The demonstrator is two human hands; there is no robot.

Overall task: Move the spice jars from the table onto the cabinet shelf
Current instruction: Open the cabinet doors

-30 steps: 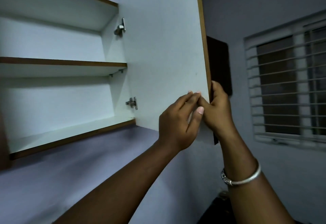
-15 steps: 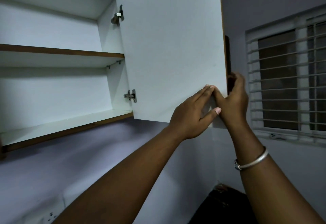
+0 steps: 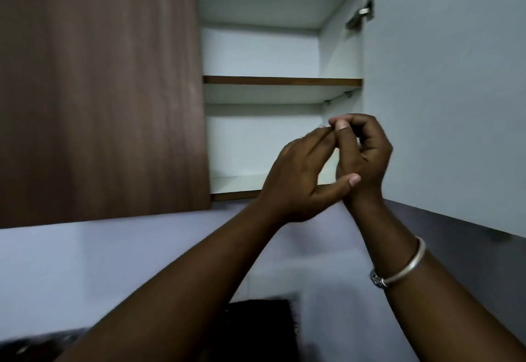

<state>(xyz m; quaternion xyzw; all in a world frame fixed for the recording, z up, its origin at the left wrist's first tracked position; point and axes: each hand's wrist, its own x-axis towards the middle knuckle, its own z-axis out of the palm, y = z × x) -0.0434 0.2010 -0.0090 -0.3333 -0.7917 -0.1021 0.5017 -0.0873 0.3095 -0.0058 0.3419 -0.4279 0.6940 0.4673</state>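
No spice jars or table show in the head view. The wall cabinet stands open, with a white bottom shelf (image 3: 239, 182) and a brown-edged middle shelf (image 3: 281, 81), both bare. My left hand (image 3: 301, 179) hovers in front of the bottom shelf's right end, fingers stretched and thumb apart, holding nothing. My right hand (image 3: 367, 156) is just to its right with fingers curled in, its fingertips meeting those of the left hand. Neither hand touches the open white door (image 3: 441, 91).
The closed brown door (image 3: 99, 91) covers the cabinet's left half. A metal hinge (image 3: 361, 14) sits at the top right of the opening. Pale wall (image 3: 113, 262) runs below, with a dark blurred object (image 3: 256, 327) at the bottom edge.
Both hands have let go of the door's edge and moved left in front of the cabinet opening. The view has swung left, bringing the closed brown door into sight.
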